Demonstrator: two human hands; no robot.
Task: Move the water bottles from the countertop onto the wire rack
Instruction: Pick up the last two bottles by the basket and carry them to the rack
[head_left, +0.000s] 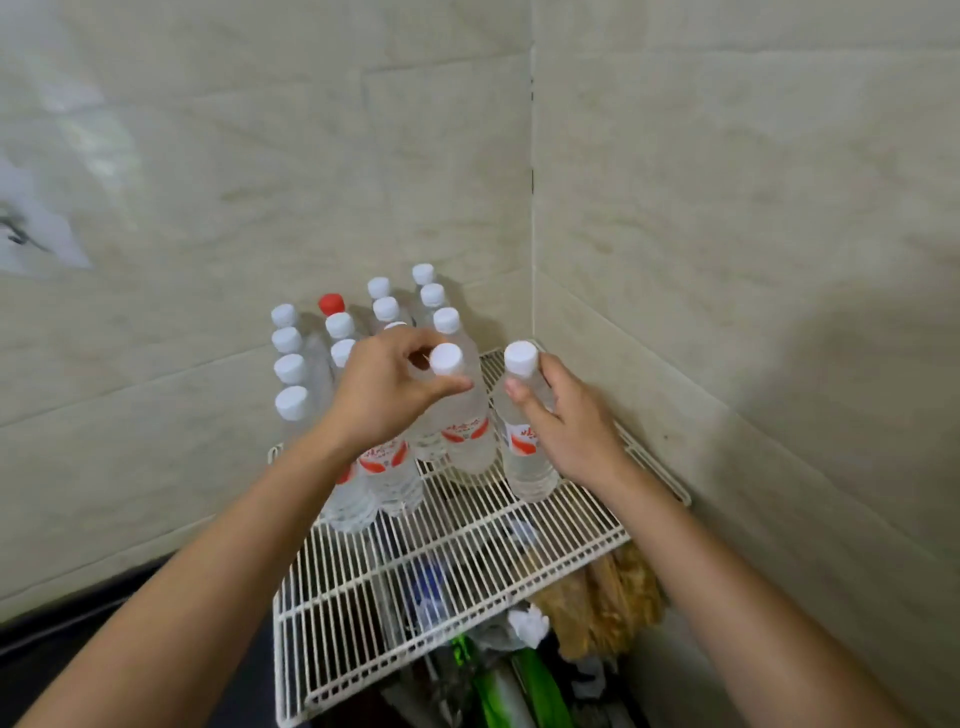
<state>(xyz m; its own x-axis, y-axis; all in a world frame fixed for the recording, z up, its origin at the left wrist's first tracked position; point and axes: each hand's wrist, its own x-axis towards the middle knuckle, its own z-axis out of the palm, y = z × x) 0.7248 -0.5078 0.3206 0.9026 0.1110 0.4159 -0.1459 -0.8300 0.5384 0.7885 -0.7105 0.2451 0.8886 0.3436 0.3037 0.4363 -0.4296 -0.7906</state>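
Centre frame: left hand (389, 395) grasped left bottle (470, 441), right hand (571, 423) grasped right bottle (524, 462); likely full, heavy, slick; neck grip advised.

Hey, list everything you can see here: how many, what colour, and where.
Wire rack: one, white, in the tiled corner.
White-capped bottles: at least fourteen, clear, in rows on the rack.
Red-capped bottle: one, only the cap shows, back of second row from left.
Walls: two, beige tile, behind and right.
Clutter: several, brown, green, blue, under the rack.
Left hand: one, bare, holding the fourth-row front bottle.
Right hand: one, bare, holding the rightmost bottle.
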